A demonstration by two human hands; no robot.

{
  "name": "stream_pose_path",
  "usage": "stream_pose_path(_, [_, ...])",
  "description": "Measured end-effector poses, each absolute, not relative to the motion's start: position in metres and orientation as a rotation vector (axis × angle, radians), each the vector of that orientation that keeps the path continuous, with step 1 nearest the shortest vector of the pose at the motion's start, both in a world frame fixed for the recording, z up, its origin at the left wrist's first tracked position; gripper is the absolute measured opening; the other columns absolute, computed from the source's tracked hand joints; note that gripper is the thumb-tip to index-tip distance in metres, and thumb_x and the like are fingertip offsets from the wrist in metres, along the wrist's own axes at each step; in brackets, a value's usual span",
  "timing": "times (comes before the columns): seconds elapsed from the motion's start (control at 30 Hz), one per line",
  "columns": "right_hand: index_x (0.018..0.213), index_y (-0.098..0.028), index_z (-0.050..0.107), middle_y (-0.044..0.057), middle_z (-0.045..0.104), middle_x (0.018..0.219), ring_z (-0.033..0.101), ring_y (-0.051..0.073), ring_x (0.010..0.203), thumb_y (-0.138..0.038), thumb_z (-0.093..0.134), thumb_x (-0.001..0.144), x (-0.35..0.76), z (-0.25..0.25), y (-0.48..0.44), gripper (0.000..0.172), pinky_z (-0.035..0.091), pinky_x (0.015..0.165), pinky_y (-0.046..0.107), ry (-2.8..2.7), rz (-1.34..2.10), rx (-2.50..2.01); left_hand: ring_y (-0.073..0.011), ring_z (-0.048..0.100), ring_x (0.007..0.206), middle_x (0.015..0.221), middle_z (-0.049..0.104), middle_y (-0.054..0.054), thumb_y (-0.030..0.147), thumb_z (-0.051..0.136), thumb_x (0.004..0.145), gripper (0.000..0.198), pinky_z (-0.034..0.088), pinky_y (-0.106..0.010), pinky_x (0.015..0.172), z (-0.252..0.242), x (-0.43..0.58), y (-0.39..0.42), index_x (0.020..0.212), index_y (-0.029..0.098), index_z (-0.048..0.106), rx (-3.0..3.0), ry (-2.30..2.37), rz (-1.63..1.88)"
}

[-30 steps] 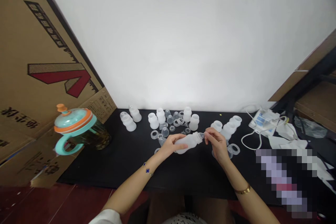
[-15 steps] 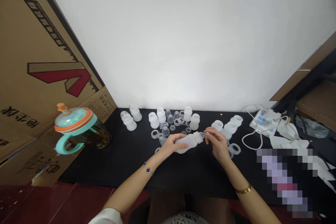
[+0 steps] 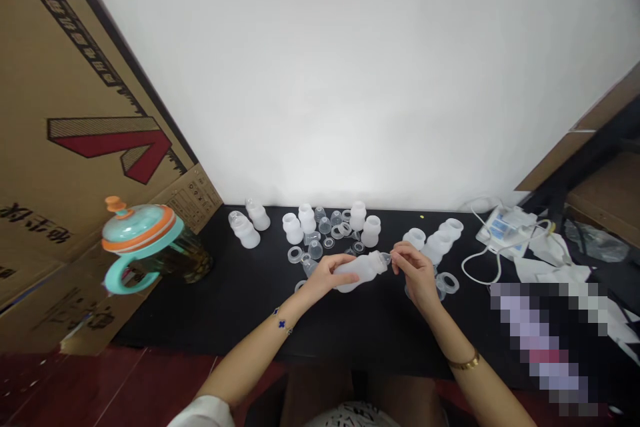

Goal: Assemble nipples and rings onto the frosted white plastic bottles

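Observation:
My left hand (image 3: 330, 276) is wrapped round a frosted white baby bottle (image 3: 364, 269), tilted with its neck to the right. A clear bottle nipple (image 3: 385, 258) sits at the neck, and the fingers of my right hand (image 3: 416, 270) are closed in a pinch at its tip. Just beyond my hands lie loose clear caps (image 3: 315, 249) and pale collar rings (image 3: 295, 254). Open bottles (image 3: 371, 231) stand behind them, and several more open bottles (image 3: 437, 247) are beside my right hand. Another ring (image 3: 447, 282) lies to its right.
Two bottles with clear tops (image 3: 247, 232) stand at the left of the black table (image 3: 220, 320). A large teal-and-orange lidded jug (image 3: 145, 240) is near a cardboard box (image 3: 100, 80). White cables (image 3: 480, 267) and crumpled paper (image 3: 555, 272) lie at the right. A white wall rises behind.
Almost nothing has moved. Both hands keep their places on the bottle and the nipple, and the view has shifted very slightly.

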State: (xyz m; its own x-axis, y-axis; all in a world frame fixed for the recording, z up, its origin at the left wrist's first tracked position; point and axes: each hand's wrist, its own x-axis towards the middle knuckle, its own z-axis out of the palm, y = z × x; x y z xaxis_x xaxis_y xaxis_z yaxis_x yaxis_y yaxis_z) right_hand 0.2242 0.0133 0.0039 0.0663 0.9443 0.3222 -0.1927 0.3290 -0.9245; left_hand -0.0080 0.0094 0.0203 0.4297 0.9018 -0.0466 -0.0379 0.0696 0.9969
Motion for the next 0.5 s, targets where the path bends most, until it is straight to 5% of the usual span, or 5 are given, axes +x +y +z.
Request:
stream_pose_path(0.37, [0.075, -0.021, 0.066, 0.001, 0.054, 0.085, 0.047, 0.012, 0.058, -0.031, 0.077, 0.081, 0.2242, 0.0048, 0.0119, 0.016, 0.038, 0.049, 0.027, -1.182, 1.014, -0.866, -0.0233, 0.064, 0.087, 0.099, 0.072, -0.007, 0.041, 0.083, 0.068, 0.048, 0.046, -0.029, 0.076, 0.0226, -0.0085, 0.0089, 0.107, 0.015, 0.074, 1.338, 0.873, 0.852])
stream_pose_path(0.5, [0.09, -0.023, 0.071, 0.0, 0.056, 0.075, 0.047, 0.013, 0.058, -0.032, 0.075, 0.083, 0.2242, 0.0041, 0.0115, 0.013, 0.037, 0.05, 0.027, -1.171, 1.067, -0.864, -0.0225, 0.065, 0.084, 0.096, 0.073, -0.007, 0.041, 0.083, 0.068, 0.047, 0.046, -0.028, 0.073, 0.0224, -0.0082, 0.0094, 0.106, 0.014, 0.074, 1.322, 0.879, 0.864])
